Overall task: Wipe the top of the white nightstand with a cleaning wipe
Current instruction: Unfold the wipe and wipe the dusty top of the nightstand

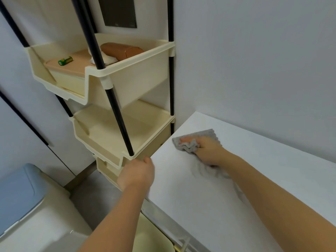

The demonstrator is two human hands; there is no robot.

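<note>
One wide-angle camera, worn on the person's head, looks forward and steeply down from close above the near left corner of the white nightstand [236,188]. The nightstand's top fills 4 o'clock, and a cream shelf rack [116,130] rises towards 11 o'clock.

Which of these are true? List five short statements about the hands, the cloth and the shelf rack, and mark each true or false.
1. The right hand holds a grey cloth on the nightstand. True.
2. The left hand carries a spray bottle. False: it holds no bottle and grips the nightstand's left edge.
3. A small green cylinder lies in the rack's top tray. True.
4. The middle tray is packed with bottles. False: no bottles show in it.
5. The grey cloth sits at the nightstand's front right corner. False: it is near the rear left corner, beside the rack.
</note>
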